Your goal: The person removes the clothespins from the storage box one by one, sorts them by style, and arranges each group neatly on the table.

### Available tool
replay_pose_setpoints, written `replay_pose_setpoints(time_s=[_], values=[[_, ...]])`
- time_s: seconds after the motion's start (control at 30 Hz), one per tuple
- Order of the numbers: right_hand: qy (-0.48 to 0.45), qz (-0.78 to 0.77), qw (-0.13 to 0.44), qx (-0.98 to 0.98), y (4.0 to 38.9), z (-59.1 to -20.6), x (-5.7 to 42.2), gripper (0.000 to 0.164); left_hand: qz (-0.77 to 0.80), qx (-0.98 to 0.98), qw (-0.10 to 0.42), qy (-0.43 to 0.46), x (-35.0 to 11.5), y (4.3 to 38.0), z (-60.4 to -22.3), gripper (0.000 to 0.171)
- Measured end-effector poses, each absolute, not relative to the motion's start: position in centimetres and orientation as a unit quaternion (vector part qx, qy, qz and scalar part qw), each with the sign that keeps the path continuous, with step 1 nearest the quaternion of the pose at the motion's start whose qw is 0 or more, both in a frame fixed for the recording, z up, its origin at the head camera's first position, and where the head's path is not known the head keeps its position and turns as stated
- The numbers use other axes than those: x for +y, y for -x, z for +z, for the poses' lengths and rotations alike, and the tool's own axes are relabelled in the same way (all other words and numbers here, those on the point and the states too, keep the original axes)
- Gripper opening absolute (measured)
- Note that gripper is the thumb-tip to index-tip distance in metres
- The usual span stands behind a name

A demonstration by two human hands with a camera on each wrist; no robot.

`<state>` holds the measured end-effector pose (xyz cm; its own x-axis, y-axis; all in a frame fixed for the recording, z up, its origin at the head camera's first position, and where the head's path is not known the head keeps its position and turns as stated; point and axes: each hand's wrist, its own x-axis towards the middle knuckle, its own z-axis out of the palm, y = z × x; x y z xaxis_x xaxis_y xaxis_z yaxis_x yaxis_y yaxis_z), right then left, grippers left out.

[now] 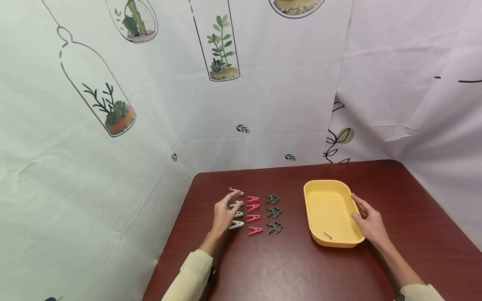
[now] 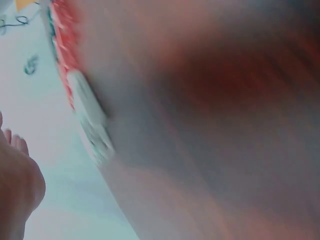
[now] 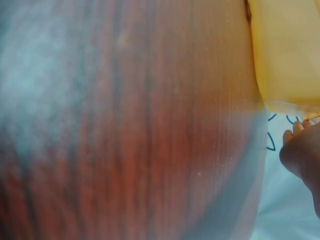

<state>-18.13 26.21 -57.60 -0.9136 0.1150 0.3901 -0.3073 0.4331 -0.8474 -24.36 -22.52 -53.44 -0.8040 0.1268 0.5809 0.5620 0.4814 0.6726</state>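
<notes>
My left hand reaches over a column of white clothespins in the head view, thumb and forefinger spread apart. Its fingertips overlap the upper ones in that view. In the left wrist view, a white clothespin lies near the hand, blurred. My right hand grips the right rim of a yellow tray, its thumb over the rim and its fingers along the outside. A small thin pale-yellow piece lies inside, near the tray's front.
Right of the white column stand a column of several red clothespins and one of three dark green clips. All rest on a dark reddish-brown table. A printed white cloth hangs behind and left of it.
</notes>
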Motion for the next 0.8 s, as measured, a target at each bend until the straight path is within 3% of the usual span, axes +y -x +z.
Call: replay_pose_setpoints(time_s=[0.53,0.8], values=[[-0.055,0.537,0.191,-0.820,18.3,-57.5,26.3,0.059,-0.702,-0.693,0.114,0.117,-10.9,24.7,-51.0,0.077],[-0.055,0.531,0.191,-0.823,18.3,-57.5,26.3,0.060,-0.728,-0.673,0.056,0.117,-5.3,23.5,-51.2,0.082]])
